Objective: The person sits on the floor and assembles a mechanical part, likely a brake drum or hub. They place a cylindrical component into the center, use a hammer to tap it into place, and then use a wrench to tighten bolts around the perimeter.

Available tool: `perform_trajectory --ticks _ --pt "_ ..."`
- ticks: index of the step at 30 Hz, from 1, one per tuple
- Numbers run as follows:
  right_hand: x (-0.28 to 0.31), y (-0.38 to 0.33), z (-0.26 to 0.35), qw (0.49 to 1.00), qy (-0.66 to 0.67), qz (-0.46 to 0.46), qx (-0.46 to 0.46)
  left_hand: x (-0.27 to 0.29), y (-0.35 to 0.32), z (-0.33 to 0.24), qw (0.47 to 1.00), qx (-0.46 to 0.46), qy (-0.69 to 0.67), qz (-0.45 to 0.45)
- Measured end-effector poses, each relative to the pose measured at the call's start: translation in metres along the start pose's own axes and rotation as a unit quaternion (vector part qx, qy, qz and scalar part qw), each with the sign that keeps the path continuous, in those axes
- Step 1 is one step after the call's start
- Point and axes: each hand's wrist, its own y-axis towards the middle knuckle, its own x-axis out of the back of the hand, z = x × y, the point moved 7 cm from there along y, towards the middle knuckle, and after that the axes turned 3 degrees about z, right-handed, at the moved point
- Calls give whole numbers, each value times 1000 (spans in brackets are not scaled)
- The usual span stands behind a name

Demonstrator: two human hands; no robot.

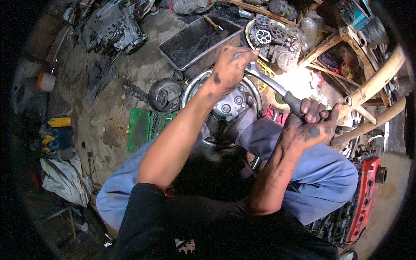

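Observation:
A ratchet wrench (269, 81) with a dark grip slants across the space above my knees. My left hand (229, 70) is closed around its head end, with the fingers partly hidden. Around the dark grip at the other end, my right hand (311, 125) is wrapped, its skin smeared with black grease. Below the left hand, a round silver metal part (232, 103) with bolts rests over a wheel rim (187, 92) between my legs. My left hand and forearm cover some of it. Whether the wrench touches a bolt cannot be seen.
An opened green socket case (139, 131) lies by my left leg, near a dark round housing (165, 94). Beyond are a black tub (175, 58) holding a brush (214, 23) and machined parts (263, 36). Bamboo poles (376, 78) and a red engine cover (365, 190) flank my right.

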Motion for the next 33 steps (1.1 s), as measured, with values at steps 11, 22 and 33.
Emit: perform_trajectory --ticks 11,22,33 --pt "9 15 -1 1000 9 3 -20 -2 5 6 997 -34 69 24" --pt "6 20 -1 1000 -11 -1 -24 -6 -15 -14 919 -243 310 10" --pt "14 39 0 996 -1 60 -61 -10 -6 -9 991 -37 127 38"
